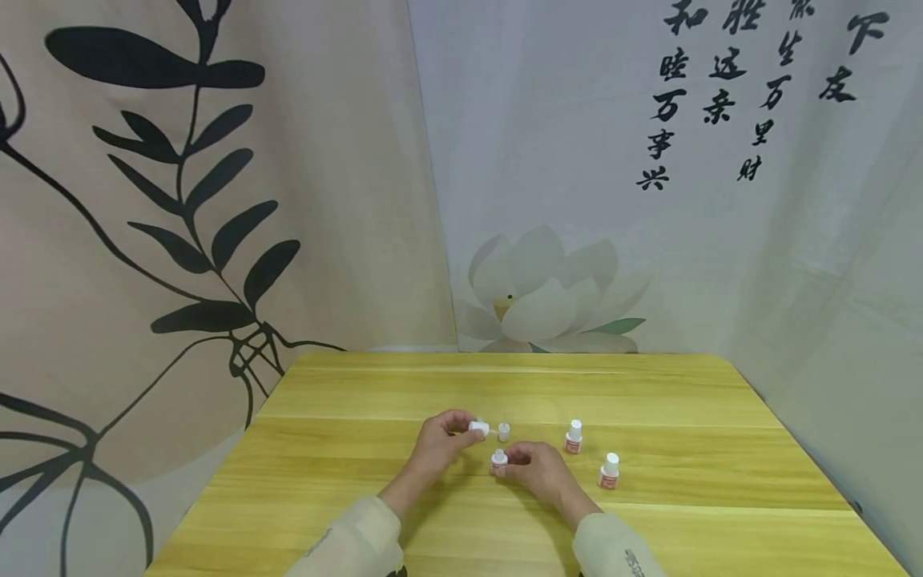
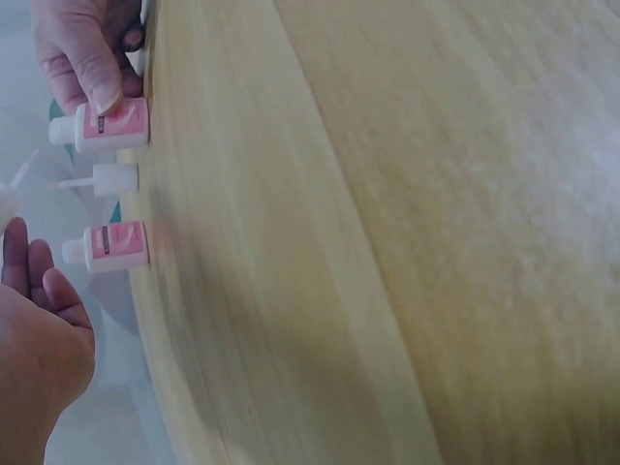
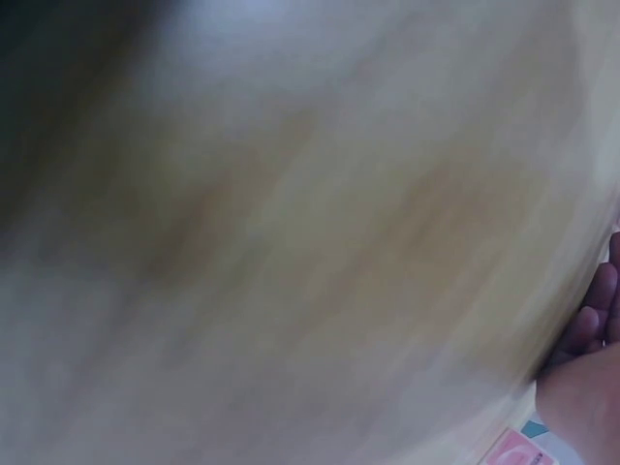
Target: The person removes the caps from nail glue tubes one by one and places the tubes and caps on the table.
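Note:
My left hand (image 1: 438,442) pinches a white brush cap (image 1: 479,428), its thin brush pointing right in the head view. My right hand (image 1: 539,473) holds a small white bottle (image 1: 499,462) with a pink label by its side, fingertips and thumb around it. That bottle's narrow neck is bare of a cap. Just behind it, a second brush cap (image 1: 504,432) stands on the table, brush upward. In the left wrist view, another uncapped pink-labelled bottle (image 2: 118,246) stands near my left hand; in the head view it is mostly hidden by that hand.
Two capped bottles, one farther back (image 1: 573,437) and one nearer (image 1: 609,471), stand to the right of my right hand. The wooden table (image 1: 692,401) reaches back to a printed curtain (image 1: 360,200). The right wrist view is mostly blurred tabletop.

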The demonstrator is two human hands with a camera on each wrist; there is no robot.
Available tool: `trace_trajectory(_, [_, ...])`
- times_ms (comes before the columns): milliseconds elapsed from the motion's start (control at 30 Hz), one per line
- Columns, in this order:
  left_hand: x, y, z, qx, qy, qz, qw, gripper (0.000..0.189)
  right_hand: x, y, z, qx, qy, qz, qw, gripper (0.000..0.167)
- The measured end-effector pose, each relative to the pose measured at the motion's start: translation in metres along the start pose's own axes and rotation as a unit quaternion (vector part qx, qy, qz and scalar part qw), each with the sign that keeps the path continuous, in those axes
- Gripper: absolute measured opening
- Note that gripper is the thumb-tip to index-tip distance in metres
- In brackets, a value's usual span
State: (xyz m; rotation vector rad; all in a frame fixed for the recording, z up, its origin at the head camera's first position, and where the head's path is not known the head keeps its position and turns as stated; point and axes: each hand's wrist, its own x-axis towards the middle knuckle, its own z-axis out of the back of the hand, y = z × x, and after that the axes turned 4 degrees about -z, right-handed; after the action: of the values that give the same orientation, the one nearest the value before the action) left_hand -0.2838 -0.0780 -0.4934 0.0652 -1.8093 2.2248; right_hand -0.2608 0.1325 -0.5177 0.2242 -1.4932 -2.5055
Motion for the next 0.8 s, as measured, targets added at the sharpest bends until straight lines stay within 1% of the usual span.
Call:
trace_trajectory(133, [0.0,-0.003,0.0,0.003,0.001,0.003,1.0,0.026,0.001,-0.001,0.0,-0.004,-0.002,-0.001,1.0,0.018])
trace_trajectory(200, [-0.002,-0.007,0.0,0.002,0.003,0.005,1.0,0.027,0.001,-0.001,0.0,-0.005,-0.002,-0.005,1.0,0.018])
trace_trajectory(400, [-0.011,-0.033,0.002,-0.002,0.01,0.001,0.9999,0.022,0.001,-0.001,0.0,-0.01,-0.001,-0.006,0.9999,0.019])
trace_trajectory(467, [-0.014,-0.038,0.003,-0.004,0.01,0.001,0.9999,0.021,0.0,0.0,0.0,-0.01,-0.001,-0.006,0.9999,0.019])
trace_trajectory(567, [-0.015,-0.042,0.004,-0.006,0.01,0.002,0.9999,0.021,-0.001,0.001,0.0,-0.006,0.002,-0.008,0.9999,0.02])
trace_trajectory(800, [-0.015,-0.04,0.003,0.0,0.005,-0.004,1.0,0.025,-0.001,0.002,0.0,-0.009,0.0,-0.005,0.9999,0.02])
